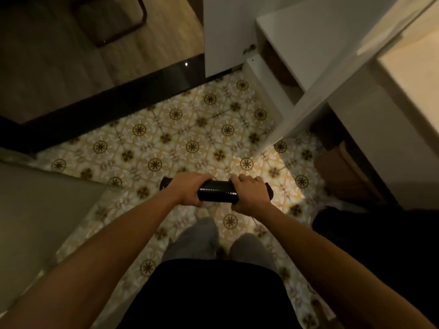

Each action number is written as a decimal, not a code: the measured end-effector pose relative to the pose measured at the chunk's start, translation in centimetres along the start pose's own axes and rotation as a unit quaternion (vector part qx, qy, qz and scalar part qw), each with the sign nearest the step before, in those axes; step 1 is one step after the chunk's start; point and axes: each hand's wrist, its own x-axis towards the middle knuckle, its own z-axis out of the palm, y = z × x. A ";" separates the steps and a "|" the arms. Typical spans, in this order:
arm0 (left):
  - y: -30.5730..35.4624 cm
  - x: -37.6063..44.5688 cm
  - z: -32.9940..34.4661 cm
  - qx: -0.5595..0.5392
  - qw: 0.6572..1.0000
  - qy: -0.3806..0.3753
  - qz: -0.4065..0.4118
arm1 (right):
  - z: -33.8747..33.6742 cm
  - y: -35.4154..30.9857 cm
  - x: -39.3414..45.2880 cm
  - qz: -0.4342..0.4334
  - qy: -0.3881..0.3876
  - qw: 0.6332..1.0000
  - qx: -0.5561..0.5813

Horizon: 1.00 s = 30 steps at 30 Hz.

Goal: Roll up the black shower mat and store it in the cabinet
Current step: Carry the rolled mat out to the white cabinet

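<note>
The black shower mat is rolled into a tight glossy cylinder, held level in front of me above the patterned floor. My left hand is closed around its left part and my right hand around its right part; only the middle and both ends of the roll show. A white cabinet stands ahead to the right with its door swung open toward me, and the dark inside shows behind the door.
The floor is patterned tile. A black threshold strip borders a wood floor with a dark stool at upper left. A grey wall or panel is at my left. A brown box sits under the counter at right.
</note>
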 end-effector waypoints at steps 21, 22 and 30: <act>-16.7 34.1 -25.9 0.071 0.993 -0.086 0.039 | -13.6 15.1 33.2 0.128 0.041 0.987 0.087; -17.3 35.5 -26.9 0.060 0.994 -0.084 0.047 | -14.3 15.7 34.5 0.138 0.041 0.986 0.089; -21.9 47.5 -31.6 0.109 0.976 -0.134 0.129 | -17.0 19.4 43.7 0.222 0.033 0.969 0.106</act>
